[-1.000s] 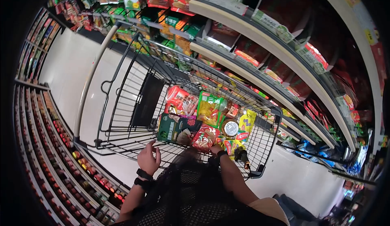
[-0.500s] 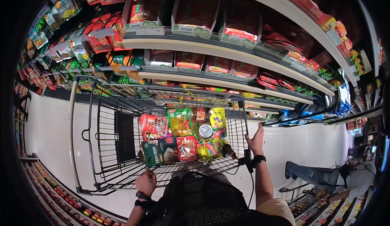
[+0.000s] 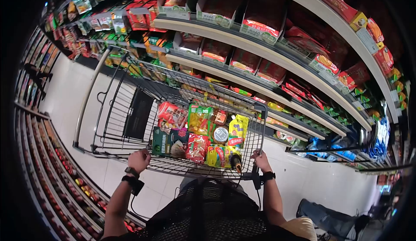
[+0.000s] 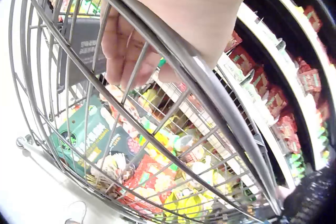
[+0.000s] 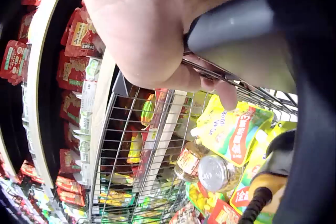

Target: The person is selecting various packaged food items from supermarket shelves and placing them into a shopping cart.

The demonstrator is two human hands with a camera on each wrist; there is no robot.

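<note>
1. A shopper's left hand [image 3: 139, 159] and right hand [image 3: 261, 160] were both wrapped around the near rail of a wire shopping cart [image 3: 113, 111], at 7 and 5 o'clock of the basket; the step appeared to be steering it along the aisle.
2. Any next push called for clearing the snack shelves [image 3: 260, 46] close by at 1 o'clock.
3. The cart looked half filled: a green box [image 3: 167, 140], red packets [image 3: 197, 148], yellow pouches [image 3: 237, 130] and a jar [image 3: 220, 135].

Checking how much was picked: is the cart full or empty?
Partly full: packets cover the shopping cart basket's near end; the far end shows bare wire.
</note>
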